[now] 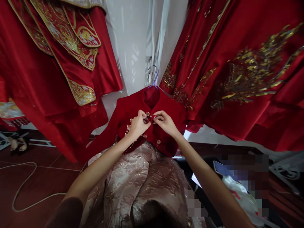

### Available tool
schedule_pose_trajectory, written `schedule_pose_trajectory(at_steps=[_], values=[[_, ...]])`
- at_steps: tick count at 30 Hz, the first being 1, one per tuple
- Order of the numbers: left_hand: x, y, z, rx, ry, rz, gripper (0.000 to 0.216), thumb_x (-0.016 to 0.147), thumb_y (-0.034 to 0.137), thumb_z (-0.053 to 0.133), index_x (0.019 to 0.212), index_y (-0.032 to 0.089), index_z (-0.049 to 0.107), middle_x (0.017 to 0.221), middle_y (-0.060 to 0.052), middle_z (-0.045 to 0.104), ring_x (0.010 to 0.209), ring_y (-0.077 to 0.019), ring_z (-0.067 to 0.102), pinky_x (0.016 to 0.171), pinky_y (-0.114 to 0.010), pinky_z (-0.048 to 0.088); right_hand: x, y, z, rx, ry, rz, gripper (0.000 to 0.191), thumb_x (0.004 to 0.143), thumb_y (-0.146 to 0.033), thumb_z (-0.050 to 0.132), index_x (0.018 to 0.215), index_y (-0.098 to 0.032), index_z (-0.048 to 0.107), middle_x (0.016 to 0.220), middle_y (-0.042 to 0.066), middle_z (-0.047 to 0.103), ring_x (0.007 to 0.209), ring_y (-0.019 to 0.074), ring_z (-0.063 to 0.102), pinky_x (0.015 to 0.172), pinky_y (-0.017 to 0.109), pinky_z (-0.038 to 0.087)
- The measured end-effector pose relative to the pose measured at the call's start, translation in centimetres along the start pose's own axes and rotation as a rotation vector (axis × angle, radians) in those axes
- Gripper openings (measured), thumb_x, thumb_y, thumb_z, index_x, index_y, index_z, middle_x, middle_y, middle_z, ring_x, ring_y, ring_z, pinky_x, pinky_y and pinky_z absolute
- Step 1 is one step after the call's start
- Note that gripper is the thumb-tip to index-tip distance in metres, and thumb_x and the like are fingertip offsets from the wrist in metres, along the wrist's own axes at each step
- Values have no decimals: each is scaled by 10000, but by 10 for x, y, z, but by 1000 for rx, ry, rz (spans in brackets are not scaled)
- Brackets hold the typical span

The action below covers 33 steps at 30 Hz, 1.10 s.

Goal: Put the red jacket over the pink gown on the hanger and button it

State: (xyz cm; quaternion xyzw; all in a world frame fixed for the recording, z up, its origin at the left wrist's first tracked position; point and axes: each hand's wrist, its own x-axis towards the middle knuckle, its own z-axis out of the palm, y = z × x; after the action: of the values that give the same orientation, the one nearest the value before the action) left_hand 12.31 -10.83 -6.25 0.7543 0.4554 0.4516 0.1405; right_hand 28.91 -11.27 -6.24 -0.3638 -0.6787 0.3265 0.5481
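Observation:
A dark red jacket (133,109) with gold, beaded ornaments hangs on a purple hanger (154,83) in front of me. My left hand (139,126) pinches the jacket's front edge just below the collar, beside a gold ornament. Opposite it, my right hand (167,124) has its thumb and forefinger closed on the other front edge. Small red bits of the fastening show between the fingertips; whether its two sides are joined I cannot tell. Below, another gold ornament (158,142) sits on the right front panel.
Shiny pinkish brocade fabric (133,171) spreads beneath my arms. Red embroidered garments (104,63) hang left, and a red skirt with gold sequins (256,69) right. Shoes (17,144) and a pale cable (23,183) lie at left. A clear plastic bag (247,199) lies at lower right.

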Motion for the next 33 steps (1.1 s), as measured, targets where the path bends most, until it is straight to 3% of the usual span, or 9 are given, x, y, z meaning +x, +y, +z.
schedule_pose_trajectory(at_steps=[7,15,21,25,28,33], values=[[7,-4,3,13,-21,-20,142,762,227,603,899,214,567,843,-19,705,761,-164,670,714,-268,488,-2,2,-8,-53,-9,-3,299,744,-422,656,927,-206,560,942,47,617,848,169,616,706,333,575],[-1,-11,-10,28,-62,28,132,805,262,568,929,227,591,886,-13,696,808,-152,660,727,-260,497,1,-1,-5,-148,14,-43,298,743,-434,664,918,-196,621,951,65,670,846,179,644,741,338,553],[5,3,-27,173,-162,233,181,797,185,530,969,235,559,871,-13,675,796,-165,647,716,-265,482,3,-8,0,-205,42,-80,275,752,-423,661,914,-201,665,914,61,698,849,197,661,765,360,551],[12,9,-36,259,-204,352,103,785,225,546,884,212,570,770,-19,649,724,-172,622,682,-274,464,2,-8,4,-172,85,-95,268,748,-399,675,926,-200,689,907,64,707,820,207,674,768,371,560],[17,11,-37,253,-217,373,97,802,290,544,825,202,577,754,-19,646,688,-158,608,659,-265,452,-1,-8,7,-163,142,-104,272,750,-403,672,932,-203,707,938,69,707,818,214,679,785,386,567],[20,10,-33,241,-228,343,85,808,256,532,816,193,589,784,-23,662,700,-150,614,661,-251,445,-6,-7,9,-184,180,-137,323,740,-426,681,1005,-245,713,1026,59,668,850,204,672,817,386,577]])
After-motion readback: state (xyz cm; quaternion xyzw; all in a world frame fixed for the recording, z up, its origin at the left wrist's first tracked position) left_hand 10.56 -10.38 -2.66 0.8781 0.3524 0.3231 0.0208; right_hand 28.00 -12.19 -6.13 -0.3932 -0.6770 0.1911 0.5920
